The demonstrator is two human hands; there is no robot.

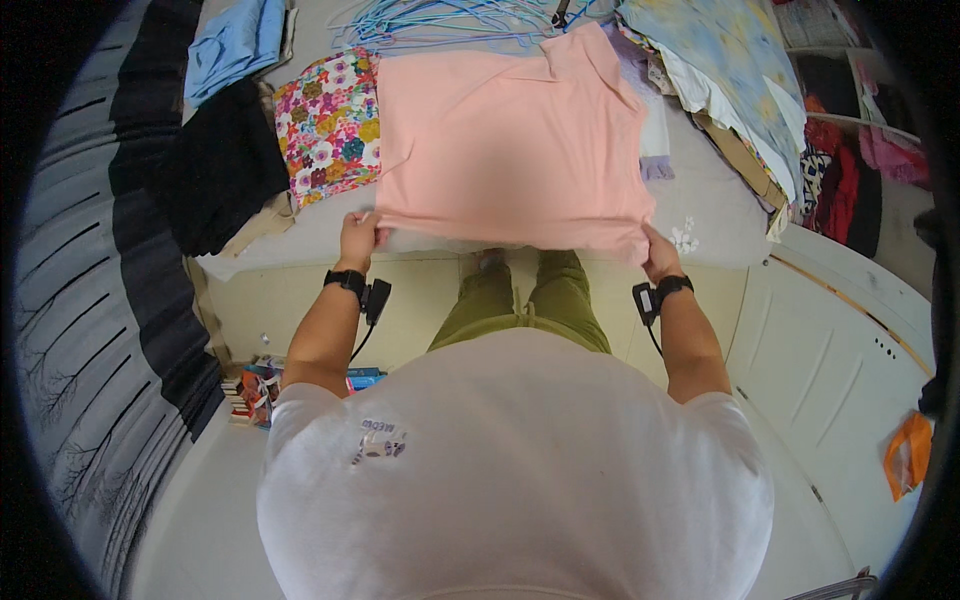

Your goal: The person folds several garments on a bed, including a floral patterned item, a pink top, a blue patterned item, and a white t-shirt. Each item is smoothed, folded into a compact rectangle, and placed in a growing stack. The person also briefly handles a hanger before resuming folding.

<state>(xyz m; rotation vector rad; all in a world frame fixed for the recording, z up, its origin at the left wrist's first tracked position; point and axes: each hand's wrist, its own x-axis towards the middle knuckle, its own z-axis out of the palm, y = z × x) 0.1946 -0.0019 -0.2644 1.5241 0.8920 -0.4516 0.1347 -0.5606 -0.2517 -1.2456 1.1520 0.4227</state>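
A pink garment [510,142], which looks like a shirt, lies spread on the bed [720,210] before me. My left hand [361,238] grips its near left corner. At the near right corner, my right hand [660,251] holds the fabric too. Between both hands the near edge runs almost straight along the front of the bed. A folded floral cloth [330,131] touches the garment's left side. The fingertips are partly hidden by the fabric.
Black clothing [225,165] and folded light-blue clothing [236,45] lie on the left. Several plastic hangers [442,22] are heaped at the back. A blue-yellow patterned fabric [720,67] covers a stack at right. A grey curtain [75,262] hangs left; a white door [832,375] stands right.
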